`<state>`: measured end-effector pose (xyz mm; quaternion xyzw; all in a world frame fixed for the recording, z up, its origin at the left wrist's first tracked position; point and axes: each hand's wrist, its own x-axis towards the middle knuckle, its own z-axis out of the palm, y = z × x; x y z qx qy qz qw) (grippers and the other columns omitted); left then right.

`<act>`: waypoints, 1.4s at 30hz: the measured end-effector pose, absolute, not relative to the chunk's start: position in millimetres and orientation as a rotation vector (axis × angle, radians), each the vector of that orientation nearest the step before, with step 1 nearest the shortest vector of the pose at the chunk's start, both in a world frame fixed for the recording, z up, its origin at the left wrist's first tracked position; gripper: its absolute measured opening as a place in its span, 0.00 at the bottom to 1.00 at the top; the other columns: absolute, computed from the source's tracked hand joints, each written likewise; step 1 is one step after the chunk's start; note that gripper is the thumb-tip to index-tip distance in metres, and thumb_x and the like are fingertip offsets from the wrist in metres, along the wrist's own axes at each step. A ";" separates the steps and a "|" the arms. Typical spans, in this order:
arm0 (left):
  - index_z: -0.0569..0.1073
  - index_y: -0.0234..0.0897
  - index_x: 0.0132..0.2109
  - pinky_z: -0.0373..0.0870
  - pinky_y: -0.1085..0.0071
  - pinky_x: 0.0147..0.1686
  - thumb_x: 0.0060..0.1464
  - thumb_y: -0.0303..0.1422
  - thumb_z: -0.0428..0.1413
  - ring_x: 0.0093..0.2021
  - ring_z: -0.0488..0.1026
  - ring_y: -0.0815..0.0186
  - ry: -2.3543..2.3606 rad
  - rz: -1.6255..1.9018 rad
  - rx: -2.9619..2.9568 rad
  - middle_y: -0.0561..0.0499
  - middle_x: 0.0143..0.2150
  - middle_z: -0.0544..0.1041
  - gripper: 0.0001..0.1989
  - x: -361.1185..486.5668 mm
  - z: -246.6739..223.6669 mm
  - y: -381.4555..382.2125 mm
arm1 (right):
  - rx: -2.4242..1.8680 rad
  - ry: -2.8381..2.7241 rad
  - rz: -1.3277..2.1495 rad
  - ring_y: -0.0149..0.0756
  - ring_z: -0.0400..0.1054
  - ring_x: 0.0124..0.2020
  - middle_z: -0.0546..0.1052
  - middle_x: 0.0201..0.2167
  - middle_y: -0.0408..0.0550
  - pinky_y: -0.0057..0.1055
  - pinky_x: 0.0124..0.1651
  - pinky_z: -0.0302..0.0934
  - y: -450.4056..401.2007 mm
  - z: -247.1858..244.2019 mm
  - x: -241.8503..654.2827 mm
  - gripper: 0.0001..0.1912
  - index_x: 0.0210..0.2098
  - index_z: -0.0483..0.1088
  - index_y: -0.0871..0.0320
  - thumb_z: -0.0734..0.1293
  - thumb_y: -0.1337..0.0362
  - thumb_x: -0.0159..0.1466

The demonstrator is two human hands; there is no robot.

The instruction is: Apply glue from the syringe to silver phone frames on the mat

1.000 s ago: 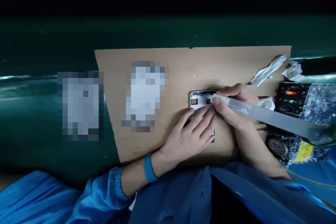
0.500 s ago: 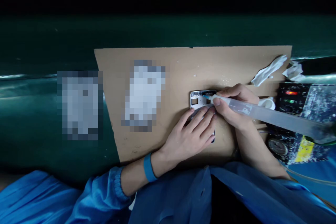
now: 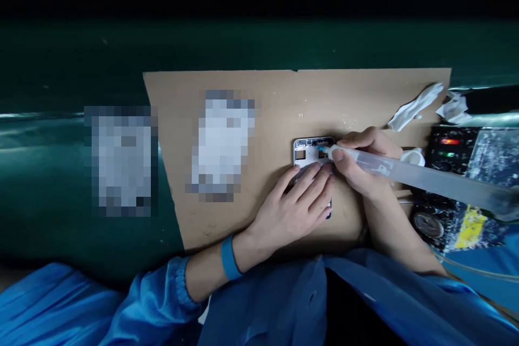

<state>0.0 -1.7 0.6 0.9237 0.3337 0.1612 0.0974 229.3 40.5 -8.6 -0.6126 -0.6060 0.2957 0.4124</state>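
Observation:
A phone frame [image 3: 307,152], silver-rimmed with cut-outs near its top, lies on a brown cardboard sheet [image 3: 279,102]. My left hand [image 3: 294,205] rests across its lower part, fingers stretched out and spread, covering much of it. In my right hand [image 3: 363,159] is a large translucent dispensing syringe [image 3: 425,179], gripped like a pen. Its blue needle tip points at the upper part of the frame, close to the cut-out on the right. Whether the tip touches the surface I cannot tell.
Two blurred-out pale rectangular items lie left: one [image 3: 223,146] on the cardboard, another [image 3: 124,162] on the green table [image 3: 48,184]. Crumpled white tissue [image 3: 417,106] lies at the back right. A stained dispenser box [image 3: 458,184] with lit displays and a gauge stands at the right.
The syringe tip has shifted slightly right along the top of the phone frame. My left hand stays in place on the frame.

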 end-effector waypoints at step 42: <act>0.76 0.35 0.77 0.52 0.37 0.88 0.76 0.29 0.56 0.85 0.67 0.52 0.935 0.343 2.642 0.41 0.80 0.77 0.27 -26.1 6.0 17.6 | -1.315 -1.073 0.530 0.33 0.64 0.17 0.74 0.21 0.35 0.32 0.24 0.57 57.2 -25.6 217.1 0.25 0.33 0.70 0.49 0.80 0.40 0.68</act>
